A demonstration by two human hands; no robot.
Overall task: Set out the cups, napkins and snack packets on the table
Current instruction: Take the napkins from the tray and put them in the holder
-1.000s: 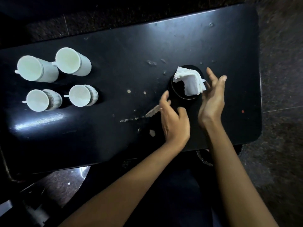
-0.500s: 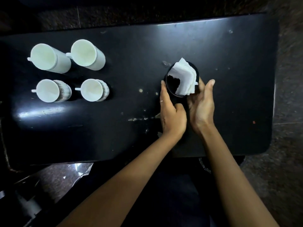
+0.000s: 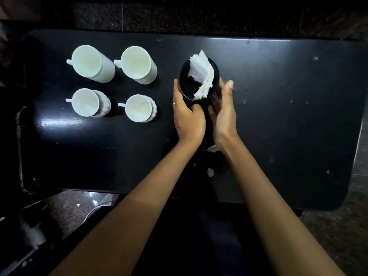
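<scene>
A round black holder point(image 3: 186, 86) with a stack of white napkins point(image 3: 202, 76) in it stands on the black table point(image 3: 278, 116), just right of the cups. My left hand point(image 3: 188, 118) cups its left side and my right hand point(image 3: 224, 114) its right side, both gripping it. Left of the holder stand two tall white mugs point(image 3: 91, 63) point(image 3: 137, 64) at the back and two short white cups point(image 3: 87, 102) point(image 3: 140, 108) in front, all upright with handles pointing left. No snack packets are in view.
The table's near edge runs just below my forearms, and its right end is rounded. A dark stone floor point(image 3: 338, 236) surrounds the table. A shiny dark object point(image 3: 35, 226) sits on the floor at the lower left. Pale chips mark the tabletop between my wrists.
Both hands closed around the napkin holder, which they only flanked a second ago. The holder with the napkins has shifted left, close to the cups.
</scene>
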